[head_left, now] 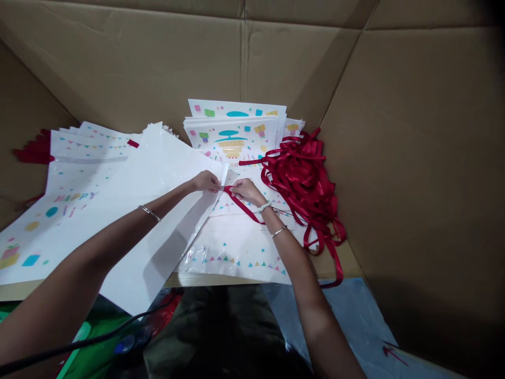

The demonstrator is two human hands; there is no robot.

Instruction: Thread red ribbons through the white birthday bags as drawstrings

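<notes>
A large white sheet (158, 158), plain side up, lies at a slant over printed sheets. My left hand (208, 181) is closed in a pinch on its right edge, beside a small shiny spot that looks like an eyelet. My right hand (245, 189) pinches a red ribbon (246, 209) close to that edge. The ribbon runs from the edge under my right hand and wrist. Whether it passes through the sheet is hidden by my fingers. To the right of my right hand lies a tangled heap of red ribbons (300, 173).
Birthday-printed sheets (236, 142) are stacked at the back, and more printed sheets (74, 179) lie at the left, with red ribbon (37, 147) at their corner. Cardboard walls (177, 58) surround the work surface. A dark cable (98, 337) crosses below my left arm.
</notes>
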